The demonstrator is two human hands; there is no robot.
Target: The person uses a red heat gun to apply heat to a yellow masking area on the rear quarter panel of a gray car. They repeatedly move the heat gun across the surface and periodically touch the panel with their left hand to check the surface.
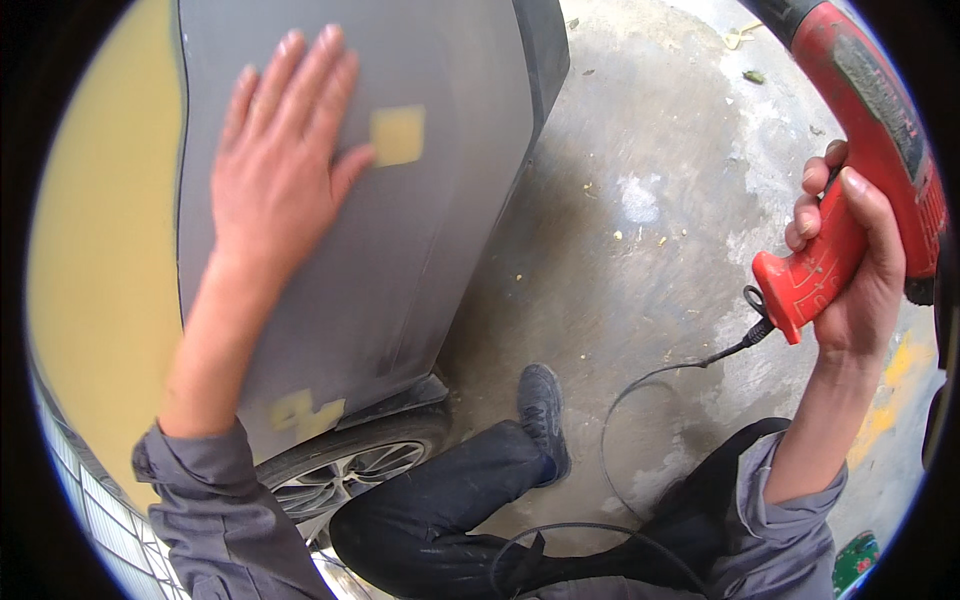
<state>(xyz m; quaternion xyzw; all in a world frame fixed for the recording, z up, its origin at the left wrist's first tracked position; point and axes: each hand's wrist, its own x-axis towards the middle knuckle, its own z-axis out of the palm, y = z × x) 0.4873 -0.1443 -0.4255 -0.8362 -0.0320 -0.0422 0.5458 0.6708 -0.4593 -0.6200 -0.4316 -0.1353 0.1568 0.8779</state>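
My left hand (281, 154) lies flat over a matte grey car body panel (337, 315), its fingers slightly apart and nothing in it. Whether the palm presses on the surface cannot be told from above. Beside the thumb is a small square yellow patch (401, 135) on the grey. My right hand (881, 251) grips the handle of a red corded heat gun (825, 259), off to the right of the car. The tool's dark nozzle (784, 16) points up and away, partly cut off by the picture's edge.
A yellow body panel (112, 247) borders the grey one. Below are more yellow patches (300, 412) and an alloy wheel (345, 476). The power cord (607, 431) loops by my legs, near my dark shoe (541, 420). Debris dots the concrete floor (555, 300).
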